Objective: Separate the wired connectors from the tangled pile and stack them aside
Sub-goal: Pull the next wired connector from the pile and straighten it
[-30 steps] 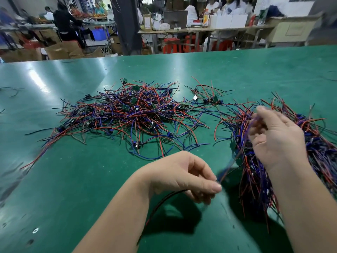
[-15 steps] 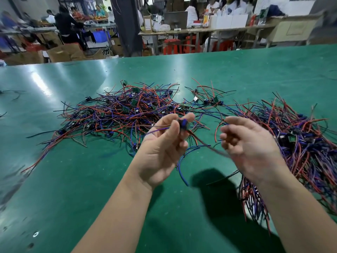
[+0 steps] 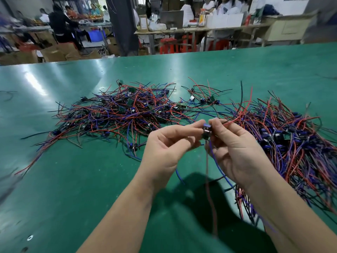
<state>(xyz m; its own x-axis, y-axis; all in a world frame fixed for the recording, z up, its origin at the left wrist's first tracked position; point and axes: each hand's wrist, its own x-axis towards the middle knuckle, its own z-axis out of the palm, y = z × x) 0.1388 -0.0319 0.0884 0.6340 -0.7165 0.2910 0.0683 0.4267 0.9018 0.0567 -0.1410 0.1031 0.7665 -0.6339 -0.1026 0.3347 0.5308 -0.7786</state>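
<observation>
A small dark wired connector is held up in front of me, above the green table. My left hand pinches it from the left with thumb and forefinger. My right hand pinches it from the right. Blue and red wires hang down from the connector between my wrists, and a red wire runs off to the right. The tangled pile of red, blue and black wires with small green boards lies beyond my hands at the centre left. A denser stack of wired connectors lies to the right, partly hidden by my right arm.
A few loose connectors lie between the pile and the stack. A stray dark wire lies at the far left. Beyond the table's far edge are workbenches, cardboard boxes, red stools and several people.
My hands have come together at the centre. The left hand lifted the connector from near the table's front; the right hand left the stack and took the connector's other side.
</observation>
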